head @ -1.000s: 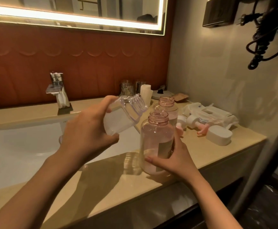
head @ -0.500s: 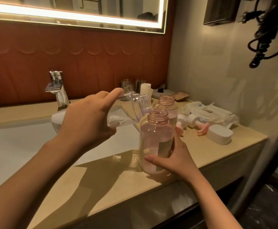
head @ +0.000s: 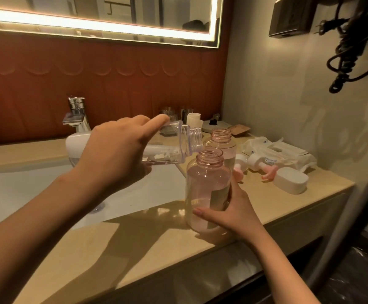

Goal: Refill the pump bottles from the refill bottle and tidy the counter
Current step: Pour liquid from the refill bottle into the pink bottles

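Observation:
My left hand (head: pixel 117 154) grips the clear refill bottle (head: pixel 178 145), which lies nearly horizontal with its threaded mouth just above and left of the near pink pump bottle (head: pixel 207 185). That bottle stands open-necked on the beige counter (head: pixel 134 244), with pale liquid in its lower part. My right hand (head: pixel 233 211) holds it low on its right side. A second open pink bottle (head: pixel 221 139) stands right behind it. Two pump heads (head: pixel 259 165) with pink nozzles lie on the counter to the right.
A white sink basin (head: pixel 47 189) and a chrome tap (head: pixel 77 116) are on the left. A white oval case (head: pixel 290 179), a pack of wipes (head: pixel 281 152), glasses (head: pixel 167 113) and a white cup (head: pixel 193 120) crowd the back right. The counter edge drops off at right.
My left hand has tipped the refill bottle from a raised slant to nearly level, moving its mouth down close to the near pink bottle's neck. My right hand has stayed on that bottle.

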Demonstrator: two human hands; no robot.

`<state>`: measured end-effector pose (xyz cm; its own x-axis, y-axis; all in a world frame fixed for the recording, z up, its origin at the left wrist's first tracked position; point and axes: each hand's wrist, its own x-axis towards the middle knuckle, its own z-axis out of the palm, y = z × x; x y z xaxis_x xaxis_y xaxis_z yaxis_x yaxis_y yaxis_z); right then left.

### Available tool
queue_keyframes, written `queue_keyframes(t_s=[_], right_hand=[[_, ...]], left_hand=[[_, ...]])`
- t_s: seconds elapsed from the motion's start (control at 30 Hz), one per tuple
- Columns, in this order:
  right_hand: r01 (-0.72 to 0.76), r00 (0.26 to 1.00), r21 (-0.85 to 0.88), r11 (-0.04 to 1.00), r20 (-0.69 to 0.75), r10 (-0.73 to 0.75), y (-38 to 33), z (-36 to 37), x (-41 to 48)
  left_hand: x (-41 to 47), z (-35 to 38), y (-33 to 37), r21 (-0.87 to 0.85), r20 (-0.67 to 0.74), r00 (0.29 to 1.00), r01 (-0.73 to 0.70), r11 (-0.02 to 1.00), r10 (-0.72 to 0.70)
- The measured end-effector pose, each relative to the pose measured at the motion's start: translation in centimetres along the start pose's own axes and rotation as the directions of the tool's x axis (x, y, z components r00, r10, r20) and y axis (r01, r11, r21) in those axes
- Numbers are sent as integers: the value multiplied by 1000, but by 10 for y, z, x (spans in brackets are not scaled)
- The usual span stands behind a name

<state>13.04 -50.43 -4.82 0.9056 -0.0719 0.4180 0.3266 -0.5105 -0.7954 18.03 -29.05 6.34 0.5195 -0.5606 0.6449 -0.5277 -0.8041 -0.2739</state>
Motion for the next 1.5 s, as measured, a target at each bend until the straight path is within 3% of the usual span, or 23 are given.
queue_keyframes(t_s=[1.5], right_hand=[[-21, 1000, 1, 1000, 9, 21, 2, 0, 0]], left_hand=[[13, -3, -9, -36, -15, 993, -117, 993, 116]])
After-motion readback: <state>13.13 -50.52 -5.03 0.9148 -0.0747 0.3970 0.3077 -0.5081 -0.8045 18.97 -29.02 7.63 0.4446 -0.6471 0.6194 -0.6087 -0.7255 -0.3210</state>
